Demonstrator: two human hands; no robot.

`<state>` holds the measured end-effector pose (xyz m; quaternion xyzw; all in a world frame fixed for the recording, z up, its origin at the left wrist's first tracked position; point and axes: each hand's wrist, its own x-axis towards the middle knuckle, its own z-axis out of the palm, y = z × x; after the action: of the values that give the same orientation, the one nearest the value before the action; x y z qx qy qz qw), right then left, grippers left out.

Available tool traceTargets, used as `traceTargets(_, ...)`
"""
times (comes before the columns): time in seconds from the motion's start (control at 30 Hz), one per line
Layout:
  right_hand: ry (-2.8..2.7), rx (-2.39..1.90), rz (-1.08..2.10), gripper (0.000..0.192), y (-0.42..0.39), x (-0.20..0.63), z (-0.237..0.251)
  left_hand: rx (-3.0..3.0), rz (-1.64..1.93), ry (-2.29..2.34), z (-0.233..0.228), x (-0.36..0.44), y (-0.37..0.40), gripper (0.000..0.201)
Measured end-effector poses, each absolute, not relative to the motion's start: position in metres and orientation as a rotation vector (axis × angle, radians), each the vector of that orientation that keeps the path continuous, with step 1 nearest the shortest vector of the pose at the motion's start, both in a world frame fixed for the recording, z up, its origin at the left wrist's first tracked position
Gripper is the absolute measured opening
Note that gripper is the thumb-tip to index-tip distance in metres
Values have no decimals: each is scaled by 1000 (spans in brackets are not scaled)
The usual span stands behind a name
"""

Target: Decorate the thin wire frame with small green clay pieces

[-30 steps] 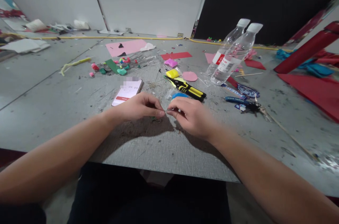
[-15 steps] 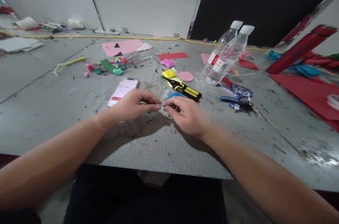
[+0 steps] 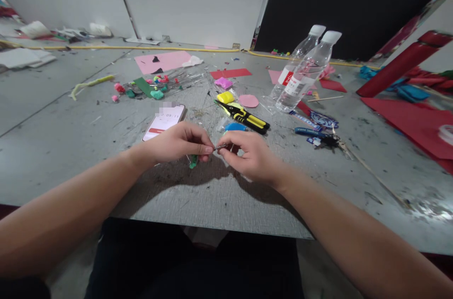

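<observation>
Left hand (image 3: pixel 181 143) and right hand (image 3: pixel 249 153) almost meeting, both pinched closed on one thin dark piece (image 3: pixel 221 146) between them, over the gray surface (image 3: pixel 212 204), phone (image 3: pixel 164 120) just past the left, black-and-yellow tool (image 3: pixel 247 119) beyond the right

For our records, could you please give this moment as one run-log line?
left hand: pinching thin piece, kind unclear | right hand: pinching same thin piece | nearby: phone, blue item, black-and-yellow tool
</observation>
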<state>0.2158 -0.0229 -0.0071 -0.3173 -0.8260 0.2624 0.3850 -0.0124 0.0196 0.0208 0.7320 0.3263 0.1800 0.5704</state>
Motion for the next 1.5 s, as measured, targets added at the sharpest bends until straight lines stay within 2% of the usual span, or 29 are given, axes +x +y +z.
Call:
traceTargets(0.23,-2176,-652,673,7,-26,218,-5,1824,287,664,22,-15,20,12)
traceTargets(0.63,-2066,-953,823,2,-24,214,-5,1914,350,861,20,-11,18,13)
traceTargets(0.93,-2097,-974,988,9,-23,213,-5,2060,298,868,22,-11,17,16)
traceTargets(1.2,-1795,-1126,1384,6,-23,209,-9,2328,398,809,21,-7,13,15)
traceTargets(1.33,-1713,-1111,1429,11,-22,208,-10,2443,483,856,17,-8,13,9)
traceTargets(1.5,-1675,-1085,1393,16,-22,206,-10,2507,562,847,15,-8,14,12)
